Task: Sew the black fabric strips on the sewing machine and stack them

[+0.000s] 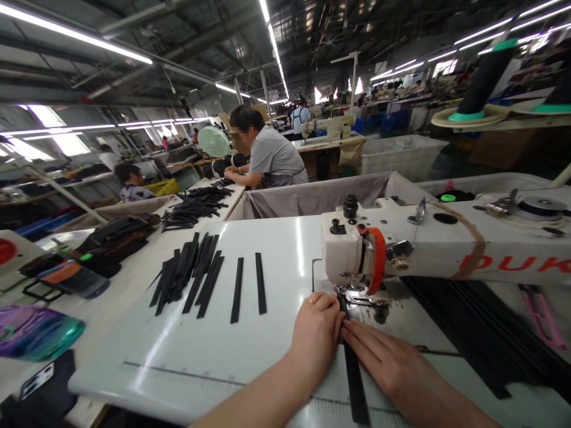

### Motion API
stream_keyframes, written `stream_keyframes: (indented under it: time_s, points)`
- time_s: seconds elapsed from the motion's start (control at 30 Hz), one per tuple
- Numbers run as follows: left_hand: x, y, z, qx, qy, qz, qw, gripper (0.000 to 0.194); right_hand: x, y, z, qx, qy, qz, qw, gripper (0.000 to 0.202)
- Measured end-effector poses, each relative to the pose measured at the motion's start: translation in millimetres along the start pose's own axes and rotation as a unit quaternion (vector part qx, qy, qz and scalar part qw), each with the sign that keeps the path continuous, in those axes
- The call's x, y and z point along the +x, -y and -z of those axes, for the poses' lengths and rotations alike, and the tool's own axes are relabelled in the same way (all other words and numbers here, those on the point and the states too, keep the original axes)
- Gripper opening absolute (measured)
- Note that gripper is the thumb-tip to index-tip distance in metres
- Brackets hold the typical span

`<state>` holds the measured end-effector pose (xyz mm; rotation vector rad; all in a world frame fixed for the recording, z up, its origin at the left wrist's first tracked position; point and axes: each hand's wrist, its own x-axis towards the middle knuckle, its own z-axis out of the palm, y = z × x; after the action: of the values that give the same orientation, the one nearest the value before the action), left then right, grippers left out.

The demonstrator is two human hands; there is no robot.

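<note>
A long black strip (354, 380), apparently fabric or webbing, runs under the presser foot of a white sewing machine (343, 252). My left hand (314, 333) is closed on the strip just in front of the foot, fingers curled, a ring on one. From the right, my right hand (388, 359) pinches the strip's edge a little nearer to me, fingers close together and thumb hidden. The strip's near end hangs towards the table's front edge. Left of the machine lie two short black strips (261, 283) and a loose pile of black strips (185, 270).
Long black strips (477, 333) and pink snips (542, 315) lie right, beneath the machine arm. A bottle (40, 333) and a phone (38, 380) are at left. Ahead, a co-worker (274, 151) leans over another heap of strips (196, 205). Thread cones (482, 83) stand upper right.
</note>
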<state>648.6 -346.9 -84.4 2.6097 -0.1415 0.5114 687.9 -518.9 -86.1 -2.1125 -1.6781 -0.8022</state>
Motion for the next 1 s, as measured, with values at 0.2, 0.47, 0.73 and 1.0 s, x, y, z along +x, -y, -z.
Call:
stream_keyframes:
  time_s: [0.2, 0.47, 0.73, 1.0]
  points:
    - [-0.2, -1.2, -5.0, 0.035, -0.002, -0.01, 0.999, 0.019, 3.1, -1.5, 2.6, 0.002, 0.007, 0.0, 1.0, 0.049]
    - [0.5, 5.1, -22.1, 0.069, 0.009, -0.011, 0.998, 0.023, -1.4, -4.1, 0.5, 0.012, 0.033, -0.006, 0.999, 0.049]
    - [4.5, 3.9, -18.4, 0.085, 0.007, -0.011, 0.996, 0.023, 4.0, -3.7, 1.2, 0.012, 0.032, -0.02, 0.999, 0.046]
    - [7.7, -1.7, -9.0, 0.078, 0.003, 0.001, 0.997, 0.023, 1.7, -6.5, -3.2, 0.025, 0.032, -0.034, 0.999, 0.045]
